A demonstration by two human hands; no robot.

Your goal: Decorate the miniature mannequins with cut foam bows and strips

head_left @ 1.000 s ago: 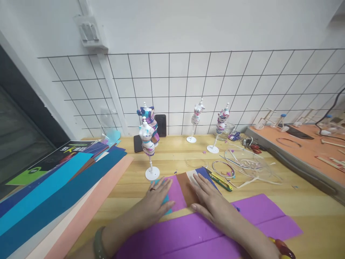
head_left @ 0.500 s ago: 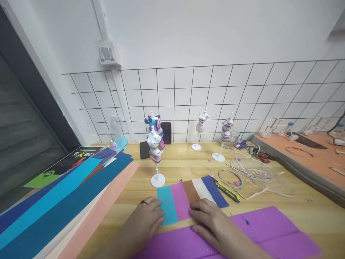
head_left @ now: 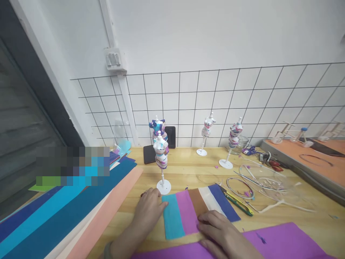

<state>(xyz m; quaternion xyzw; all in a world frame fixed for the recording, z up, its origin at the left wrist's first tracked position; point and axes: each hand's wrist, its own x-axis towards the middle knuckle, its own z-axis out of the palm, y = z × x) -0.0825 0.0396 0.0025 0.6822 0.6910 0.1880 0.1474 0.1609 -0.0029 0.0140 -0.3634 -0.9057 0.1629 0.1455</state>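
Note:
A striped sheet (head_left: 185,212), in teal, pinkish purple, brown, cream and dark blue, lies flat on the table; it looks like crepe paper. My right hand (head_left: 222,232) rests on its lower edge near the brown and cream stripes, fingers laid out. At the teal end is my left hand (head_left: 148,207), thumb stretched toward the sheet's edge and apart from the other fingers, which bend down near the white base of a small dress-form stand (head_left: 161,153). Nothing shows in either hand. Beneath my right hand, a large purple sheet (head_left: 285,237) spreads along the front.
Long coloured strips (head_left: 107,194) pile up at the left. A yellow-green cutter (head_left: 239,203) lies beside the striped sheet, near coiled wire (head_left: 239,189). More dress forms (head_left: 208,127) and a phone (head_left: 170,136) stand at the back. An orange-topped board (head_left: 304,147) is at right.
My left hand has moved off the teal stripe, outward toward the dress-form base, and its thumb has spread. My right hand stays on the striped sheet. The view has shifted slightly.

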